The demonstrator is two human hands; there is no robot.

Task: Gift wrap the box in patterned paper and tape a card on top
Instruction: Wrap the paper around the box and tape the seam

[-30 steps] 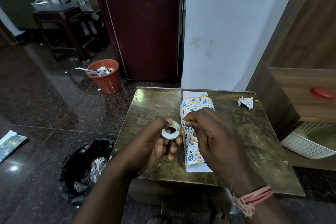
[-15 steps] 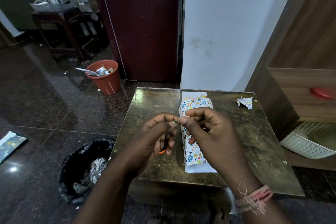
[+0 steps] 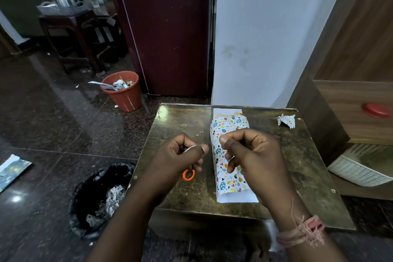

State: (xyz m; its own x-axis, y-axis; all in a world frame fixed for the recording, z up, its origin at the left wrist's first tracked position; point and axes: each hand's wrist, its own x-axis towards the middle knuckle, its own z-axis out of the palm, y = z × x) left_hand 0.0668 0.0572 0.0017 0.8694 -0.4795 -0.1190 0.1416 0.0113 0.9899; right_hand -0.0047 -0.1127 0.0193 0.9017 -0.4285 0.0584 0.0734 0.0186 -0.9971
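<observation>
The box (image 3: 222,183), wrapped in white paper with coloured egg patterns, lies lengthwise on the brass-coloured table (image 3: 297,168). A white card (image 3: 226,112) pokes out at its far end. My left hand (image 3: 176,161) grips a small tape roll (image 3: 190,148), seen edge-on between thumb and fingers. My right hand (image 3: 255,155) hovers over the box with curled fingers, thumb and forefinger pinched as on the tape's end; the strip itself is too thin to see. An orange scissors handle (image 3: 188,175) shows below my left hand.
A crumpled paper scrap (image 3: 287,120) lies at the table's far right corner. A black bin bag (image 3: 100,193) with paper waste sits on the floor left of the table, an orange bucket (image 3: 123,91) beyond it. A white basket (image 3: 359,168) stands to the right.
The tape roll has turned from facing me to edge-on in my left hand. My two hands met at the roll, then drew slightly apart. The scissors handle came into sight.
</observation>
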